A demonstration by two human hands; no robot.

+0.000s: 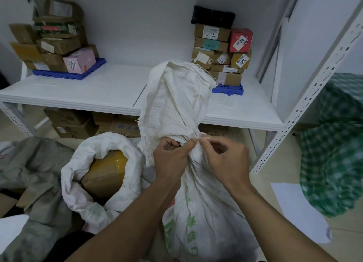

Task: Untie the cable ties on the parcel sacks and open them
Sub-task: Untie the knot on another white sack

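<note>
White shelving [110, 102] behind, stacked cartons [218, 51] on it. Tied sack [198, 202] stands upright; both the left hand [170, 158] and the right hand [224, 157] pinch its cinched neck, fingers curled. Left of the fingers, open sack [82, 175] holds a yellow taped parcel [106, 173].

The white shelf [102, 92] lies bare between the two box stacks [55, 39] [220, 51], leaving reaching room there. The tied sack [176, 104] rises in front of it. The open sack [102, 175] crowds its left; the slotted upright [306, 96] and green checked bag [334, 147] hem its right.
</note>
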